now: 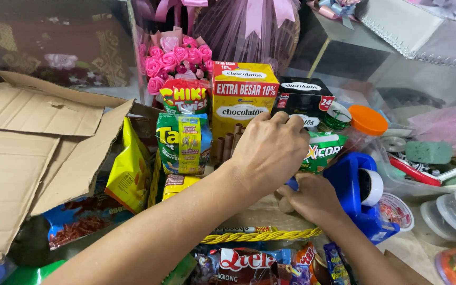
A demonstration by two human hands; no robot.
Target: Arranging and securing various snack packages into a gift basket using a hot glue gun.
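- Head view, taking the tall yellow-and-red cardboard biscuit box [243,97] as the landmark: left of it stands a green-and-yellow foil snack packet [184,143], and above that a bunch of pink paper roses [174,59].
- Left hand [270,150] lies just in front of the box, knuckles up, fingers curled down over its lower right corner and the black carton [303,95] beside it. The grip looks closed, but what it pinches is hidden under the hand, so I cannot tell.
- Green-and-white snack pouch [322,152] sits right of the box, touching the left hand's far side; its long axis tilts up to the right.
- Right hand [312,199] is lower and nearer the camera, clenched around the handle of a blue plastic tape dispenser [359,198], which points away to the right.
- Left hand is the nearer one to the box.
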